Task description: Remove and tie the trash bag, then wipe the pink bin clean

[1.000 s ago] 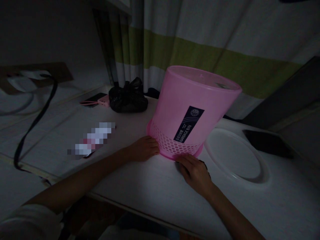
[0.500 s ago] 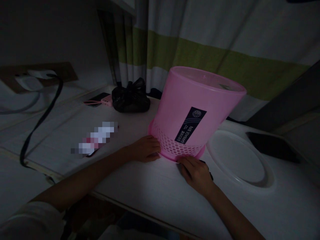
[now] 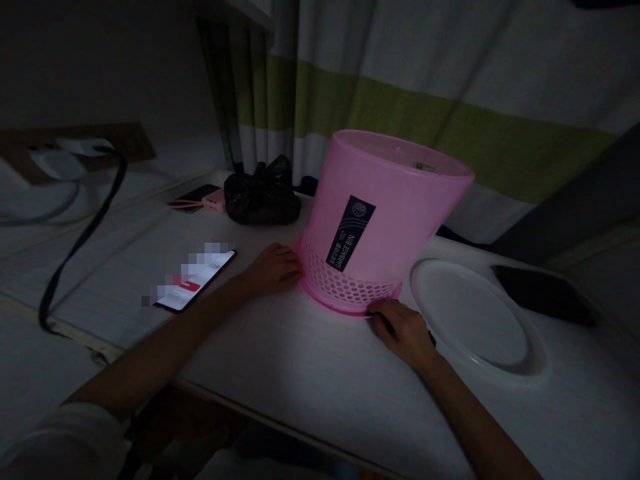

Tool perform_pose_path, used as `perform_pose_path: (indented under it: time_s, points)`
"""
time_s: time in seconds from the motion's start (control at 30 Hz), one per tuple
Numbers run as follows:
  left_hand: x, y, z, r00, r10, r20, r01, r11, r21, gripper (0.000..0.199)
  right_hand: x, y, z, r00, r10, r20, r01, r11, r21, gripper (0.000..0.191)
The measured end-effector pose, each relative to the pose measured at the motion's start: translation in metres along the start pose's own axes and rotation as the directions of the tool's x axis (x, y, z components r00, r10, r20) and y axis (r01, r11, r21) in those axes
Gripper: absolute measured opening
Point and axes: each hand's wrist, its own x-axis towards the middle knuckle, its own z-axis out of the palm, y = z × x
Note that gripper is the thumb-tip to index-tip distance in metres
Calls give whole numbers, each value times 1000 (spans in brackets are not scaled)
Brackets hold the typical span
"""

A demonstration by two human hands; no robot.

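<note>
We log the pink bin (image 3: 390, 207) as landmark: mouth up on the white tabletop (image 3: 320, 380), perforated band low on its wall.

Grip: our left hand (image 3: 274, 268) has bent fingers against the bin's lower left side; whether they close on it, we cannot tell. Our right hand (image 3: 403, 331) is curled closed on the base rim, near right of the bin.

Clearances: bare tabletop runs from the bin's near side to the front edge, the widest open strip about it. Right of the bin, a round white lid-like piece (image 3: 470, 320) lies flat just beside it, leaving little room; a dark flat object (image 3: 543, 293) lies farther right. Behind the bin hangs the curtain (image 3: 500, 140). A knotted black bag (image 3: 263, 197) sits to the bin's left rear, with a pink strapped device (image 3: 214, 200) beyond the bag. Left of the bin, past our left hand, lies a lit phone (image 3: 197, 283), screen partly pixelated.

Markings: the slanted dark label (image 3: 351, 233) on the bin reads "GARBAGE BIN", with Chinese characters alongside and a round white emblem above. Its finer print is too small to read.
</note>
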Motion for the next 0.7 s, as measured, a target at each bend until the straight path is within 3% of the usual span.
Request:
perform_pose_path:
  time_s: [0.1,0.2,0.27,0.33,0.43,0.53,0.7]
  points:
    - [-3,-6,1,997,-80,-15,81,995,55,25,0,2,0,1000,-22,-2,22,1000,4,19]
    - [-4,-7,0,986,-116,-122,130,985,115,26,1,1,-3,998,-56,30,56,998,-14,19]
    - [-2,3,-3,974,-85,-210,110,988,110,24,2,-1,-4,996,-74,49,75,997,-30,19]
    - [1,24,-8,967,13,-253,7,997,80,22,2,-4,-4,996,-81,39,82,996,-46,18]
    - [8,64,-14,960,216,-181,-214,976,29,18,1,-14,2,999,-25,-28,23,996,-85,19]
    - [12,91,-11,920,374,-116,-378,926,-14,21,0,-29,13,996,2,-94,-14,991,-132,20]
    - [9,85,-4,932,362,-38,-359,931,64,24,-2,-50,25,991,6,-135,-18,996,-86,22]
